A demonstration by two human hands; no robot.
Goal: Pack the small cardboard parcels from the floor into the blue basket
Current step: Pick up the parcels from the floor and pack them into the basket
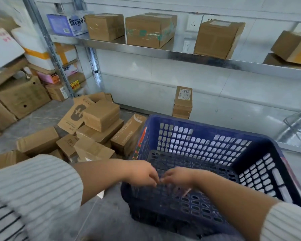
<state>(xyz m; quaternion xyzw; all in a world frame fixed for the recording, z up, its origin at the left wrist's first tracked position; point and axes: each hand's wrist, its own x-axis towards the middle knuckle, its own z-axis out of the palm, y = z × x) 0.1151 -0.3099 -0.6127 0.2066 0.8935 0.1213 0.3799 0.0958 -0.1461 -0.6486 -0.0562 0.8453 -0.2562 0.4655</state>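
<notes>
This looks like a parcel storeroom. A metal shelf (163,53) along the wall carries taped cardboard boxes (149,30). Small parcels (101,115) lie heaped on the floor near stacked cartons (21,96).

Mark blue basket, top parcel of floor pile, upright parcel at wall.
blue basket (207,128): head view, far rim.
top parcel (102,113): head view, top face.
upright parcel (182,106): head view, front face below label.

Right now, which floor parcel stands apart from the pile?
The upright parcel with a white label, against the wall just beyond the blue basket. The rest lie heaped in the pile left of the basket.
</notes>
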